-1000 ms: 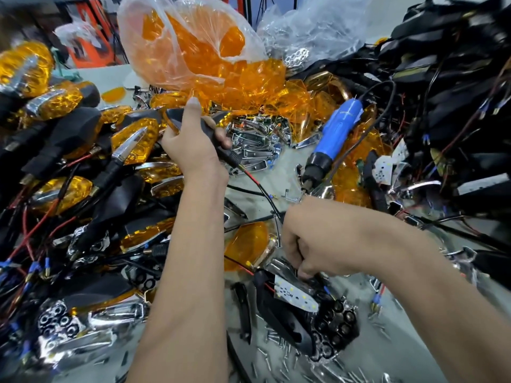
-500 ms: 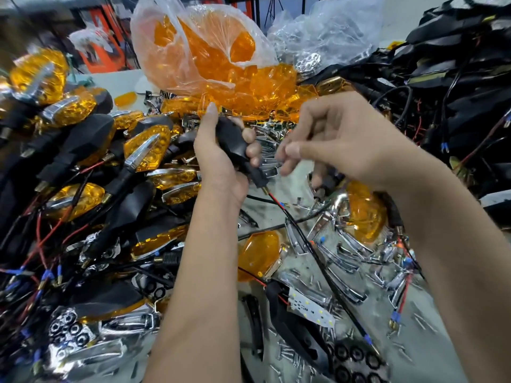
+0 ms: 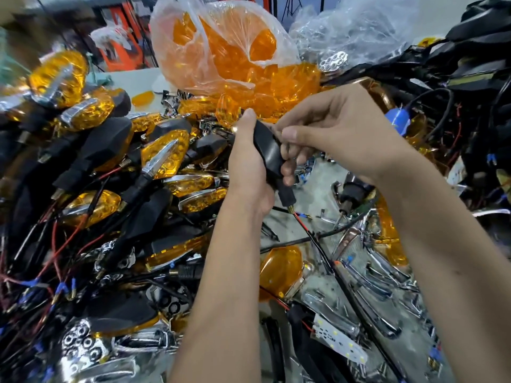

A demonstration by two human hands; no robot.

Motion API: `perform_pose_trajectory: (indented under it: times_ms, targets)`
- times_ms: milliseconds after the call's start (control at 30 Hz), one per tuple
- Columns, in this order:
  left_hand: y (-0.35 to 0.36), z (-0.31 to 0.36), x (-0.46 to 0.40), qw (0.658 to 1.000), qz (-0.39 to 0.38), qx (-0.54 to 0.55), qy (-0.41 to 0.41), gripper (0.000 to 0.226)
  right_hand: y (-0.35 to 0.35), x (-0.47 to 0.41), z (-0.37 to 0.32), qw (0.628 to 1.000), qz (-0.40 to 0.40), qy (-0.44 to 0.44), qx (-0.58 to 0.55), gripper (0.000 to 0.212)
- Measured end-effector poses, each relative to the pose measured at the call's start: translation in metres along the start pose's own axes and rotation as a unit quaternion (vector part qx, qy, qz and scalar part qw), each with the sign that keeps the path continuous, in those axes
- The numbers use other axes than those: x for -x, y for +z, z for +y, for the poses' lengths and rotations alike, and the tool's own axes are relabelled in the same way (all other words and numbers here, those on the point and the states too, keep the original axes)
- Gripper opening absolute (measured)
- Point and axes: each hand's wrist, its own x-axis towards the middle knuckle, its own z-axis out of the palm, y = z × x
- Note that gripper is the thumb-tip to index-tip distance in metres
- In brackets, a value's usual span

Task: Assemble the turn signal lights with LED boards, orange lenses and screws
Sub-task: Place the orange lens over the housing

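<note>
My left hand (image 3: 249, 167) is wrapped around a black turn signal housing (image 3: 269, 153), held upright above the bench, with its stem and red and black wires (image 3: 312, 236) hanging down. My right hand (image 3: 343, 134) is pressed against the housing's upper right side, fingertips pinched at it; whether it holds a screw or small part is hidden. A loose orange lens (image 3: 280, 268) lies below on the bench. A white LED board (image 3: 340, 344) rests on a black housing at the lower right.
Finished orange and chrome turn signals (image 3: 163, 156) are heaped at the left with tangled wires. A plastic bag of orange lenses (image 3: 221, 48) stands at the back. A blue electric screwdriver (image 3: 398, 120) lies behind my right hand. Chrome trims and screws (image 3: 381, 272) litter the bench; black housings pile at the right.
My right hand rose from the LED board on the bench and came to the housing. My left hand lifted the housing nearer the middle. The view shifted slightly.
</note>
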Motion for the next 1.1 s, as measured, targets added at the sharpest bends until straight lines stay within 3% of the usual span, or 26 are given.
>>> perform_pose_trajectory:
  times_ms: [767,1100]
  targets:
    - [-0.002,0.000,0.003,1.000,0.026,-0.013,-0.002,0.063,0.007,0.002,0.009,0.999,0.028,0.044,-0.017,0.007]
    - [0.004,-0.002,0.006,0.999,-0.010,-0.030,-0.016,0.068,0.000,0.001,0.010,0.982,0.004,0.160,-0.104,0.014]
